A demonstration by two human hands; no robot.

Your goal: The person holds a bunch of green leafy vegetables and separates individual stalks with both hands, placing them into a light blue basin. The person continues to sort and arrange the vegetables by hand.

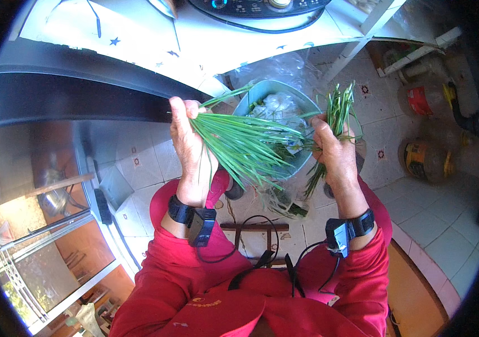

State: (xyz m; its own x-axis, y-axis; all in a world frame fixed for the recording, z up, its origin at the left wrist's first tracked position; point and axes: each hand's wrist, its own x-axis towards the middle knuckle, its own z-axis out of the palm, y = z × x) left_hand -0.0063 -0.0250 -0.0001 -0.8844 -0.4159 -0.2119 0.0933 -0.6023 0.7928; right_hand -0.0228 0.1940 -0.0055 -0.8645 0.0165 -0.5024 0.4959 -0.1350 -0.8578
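My left hand (189,147) grips a fanned bunch of long green leaves (243,141), which look like garlic chives. Their loose tips spread rightward over a light blue-green waste bin (247,101). A few blades stick out above my fingers toward the bin's far rim. At the bin's right side, my right hand (335,149) is closed around a smaller, tangled bundle of greens (340,107), with ends poking out above and below the fist. Inside the bin lie crumpled clear plastic bags (279,105) and some green scraps, partly covered by the leaves.
A white table (138,38) carries a black appliance with a dial (260,8). Large plastic bottles (427,158) stand on the right. Greens in clear plastic (286,204) lie on the tiled floor below the bin. A dustpan (115,187) and glass-fronted cabinet (49,252) are at left.
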